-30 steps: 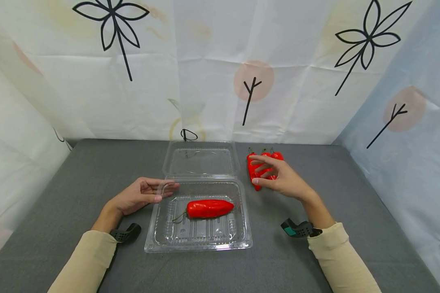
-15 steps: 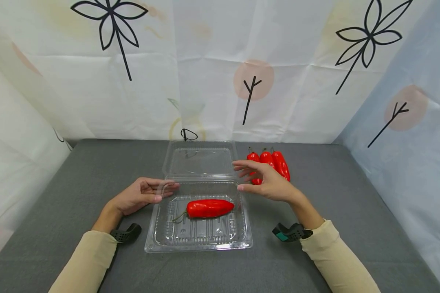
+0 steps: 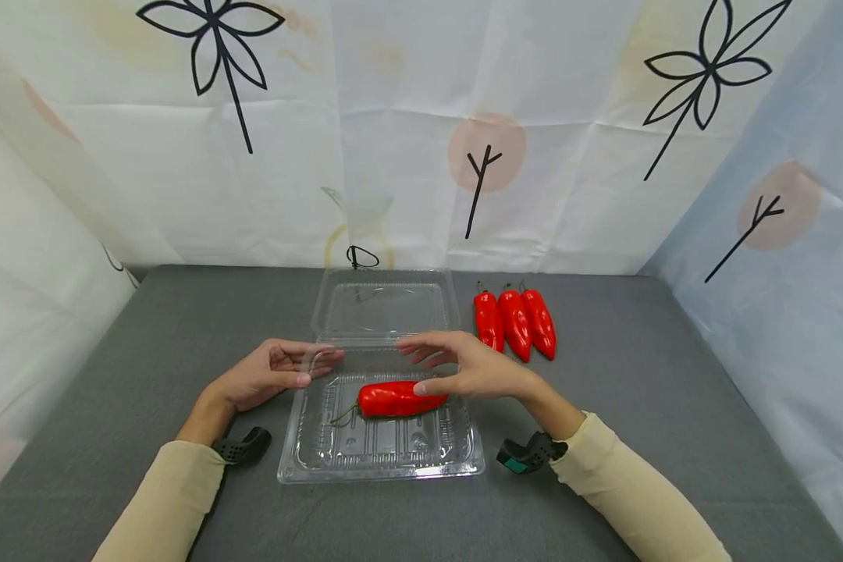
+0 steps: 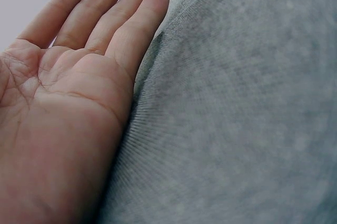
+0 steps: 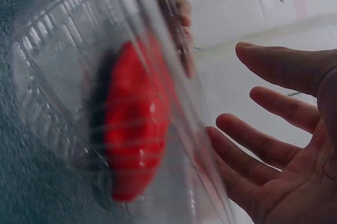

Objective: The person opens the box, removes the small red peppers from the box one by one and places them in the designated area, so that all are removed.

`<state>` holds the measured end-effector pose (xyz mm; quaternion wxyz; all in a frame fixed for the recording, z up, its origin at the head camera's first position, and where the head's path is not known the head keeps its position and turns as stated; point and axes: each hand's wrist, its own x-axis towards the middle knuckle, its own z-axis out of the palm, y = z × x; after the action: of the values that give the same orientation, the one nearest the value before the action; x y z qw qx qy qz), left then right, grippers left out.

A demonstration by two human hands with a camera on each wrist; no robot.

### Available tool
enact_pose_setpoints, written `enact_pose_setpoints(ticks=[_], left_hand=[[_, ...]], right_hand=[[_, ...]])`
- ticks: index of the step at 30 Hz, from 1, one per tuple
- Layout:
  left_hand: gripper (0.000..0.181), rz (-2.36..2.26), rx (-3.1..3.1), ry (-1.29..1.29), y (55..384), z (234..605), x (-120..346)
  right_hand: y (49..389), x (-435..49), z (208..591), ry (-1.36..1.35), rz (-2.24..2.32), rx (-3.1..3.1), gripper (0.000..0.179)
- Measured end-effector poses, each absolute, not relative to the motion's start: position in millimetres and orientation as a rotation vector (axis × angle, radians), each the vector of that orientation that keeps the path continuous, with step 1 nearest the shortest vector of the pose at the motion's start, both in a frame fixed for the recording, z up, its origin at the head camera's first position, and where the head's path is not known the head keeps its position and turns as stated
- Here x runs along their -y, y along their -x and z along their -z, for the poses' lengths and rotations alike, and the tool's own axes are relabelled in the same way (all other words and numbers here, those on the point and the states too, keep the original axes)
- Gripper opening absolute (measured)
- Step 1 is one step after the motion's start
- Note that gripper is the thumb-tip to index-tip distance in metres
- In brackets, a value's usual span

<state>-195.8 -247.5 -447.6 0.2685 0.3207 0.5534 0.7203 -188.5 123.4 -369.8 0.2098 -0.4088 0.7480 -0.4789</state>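
A clear plastic clamshell box (image 3: 302, 460) lies with its lid (image 3: 386, 304) folded back on the far side. Inside the box a red pepper (image 3: 393, 400) rests on its side, green stem to the left. My left hand (image 3: 263, 378) is at the box's left rim, fingers nearly straight and touching the plastic. Above the box's right part hovers my right hand (image 3: 481, 367), fingers spread and holding nothing. In the head view its thumb overlaps the pepper's right end; the right wrist view shows the fingers apart from the pepper (image 5: 139, 124).
Three more red peppers (image 3: 516, 324) lie side by side on the grey table (image 3: 604, 328), right of the lid. Printed cloth (image 3: 569, 195) hangs behind the table and along both sides. Each wrist wears a black band (image 3: 242, 447).
My right hand has moved left, from over the group of peppers to above the box, uncovering those peppers. The left hand and the pepper in the box have stayed put.
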Motion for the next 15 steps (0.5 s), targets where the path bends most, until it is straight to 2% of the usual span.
enact_pose_setpoints(ticks=[15], left_hand=[[0.054, -1.933, -1.502, -0.868, 195.7, 447.5, 247.5]], right_hand=[[185.8, -101.7, 378.4, 1.197, 1.08, -2.133, 0.057]])
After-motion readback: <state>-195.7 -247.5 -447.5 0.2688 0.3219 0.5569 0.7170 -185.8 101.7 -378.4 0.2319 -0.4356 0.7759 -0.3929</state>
